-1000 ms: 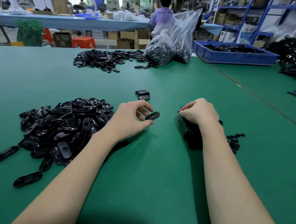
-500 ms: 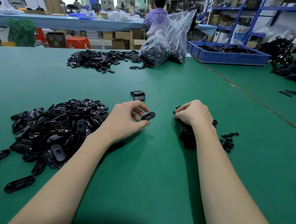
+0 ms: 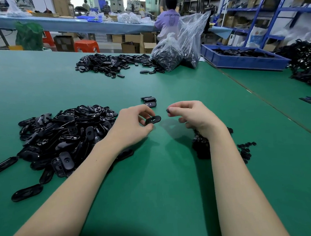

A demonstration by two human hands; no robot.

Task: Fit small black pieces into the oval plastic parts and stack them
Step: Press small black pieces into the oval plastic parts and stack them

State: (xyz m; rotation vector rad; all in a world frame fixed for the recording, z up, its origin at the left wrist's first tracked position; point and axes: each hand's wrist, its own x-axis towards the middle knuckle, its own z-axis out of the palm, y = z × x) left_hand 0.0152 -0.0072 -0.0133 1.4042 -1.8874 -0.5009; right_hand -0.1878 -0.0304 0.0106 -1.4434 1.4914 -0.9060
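On the green table [image 3: 165, 191], far to the left, a big loose heap of black oval plastic parts [image 3: 60, 135] spreads out, with a few strays lying flat at its near edge. Just right of that heap the person's left hand [image 3: 131, 125] is raised a little above the table, thumb and fingers curled round one oval part [image 3: 153, 120]; the part is held roughly level, and its right end sticks out past the fingertips toward the other hand. Just beyond the left hand's fingers, a short stack of finished ovals [image 3: 149, 101] sits on the table. To the right, close to the held oval but not touching it, the right hand [image 3: 193, 117] pinches a small black piece [image 3: 168, 110] between thumb and forefinger, the piece sitting at the very tips and a little higher than the oval's free end; its other fingers are curled under. Beneath and behind that wrist lies a dark heap of small black pieces [image 3: 202, 146], with a few scattered further right. Farther back across the table are another spread of oval parts [image 3: 110, 64], two clear plastic bags [image 3: 175, 50] of black parts, and a blue tray [image 3: 239, 62] at the right.
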